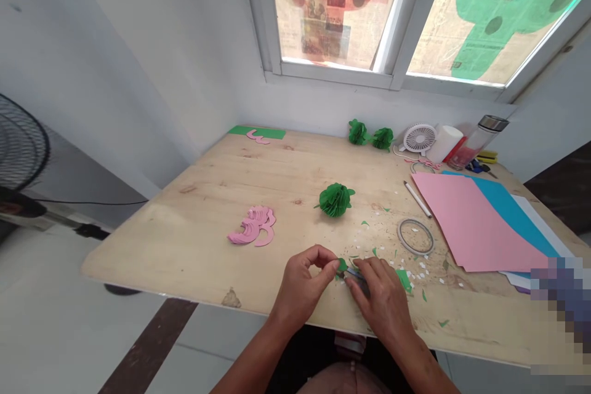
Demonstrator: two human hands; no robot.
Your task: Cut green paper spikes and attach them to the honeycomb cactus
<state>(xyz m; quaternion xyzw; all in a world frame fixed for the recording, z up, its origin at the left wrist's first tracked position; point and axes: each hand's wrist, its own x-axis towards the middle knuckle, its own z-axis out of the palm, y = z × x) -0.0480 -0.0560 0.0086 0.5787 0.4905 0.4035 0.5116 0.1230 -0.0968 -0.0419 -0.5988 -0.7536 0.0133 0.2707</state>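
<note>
My left hand (310, 277) pinches a small green paper piece (342, 265) between thumb and fingertips, low over the near part of the wooden table. Right beside it, my right hand (381, 292) is closed around a slim bluish tool (354, 273) whose end points at the green piece; the rest of the tool is hidden under the fingers. A green scrap (404, 280) lies by the right hand's outer side. Beyond the hands sits a ruffled green paper ball (336, 200). Small white and green clippings are scattered to the right.
Pink paper curls (252, 226) lie left on the table (161, 246). A tape roll (416, 237), white pen (417, 199) and pink sheets (475, 221) are at right. Along the wall stand green paper shapes (357, 133), a small fan (419, 138) and a bottle (478, 141).
</note>
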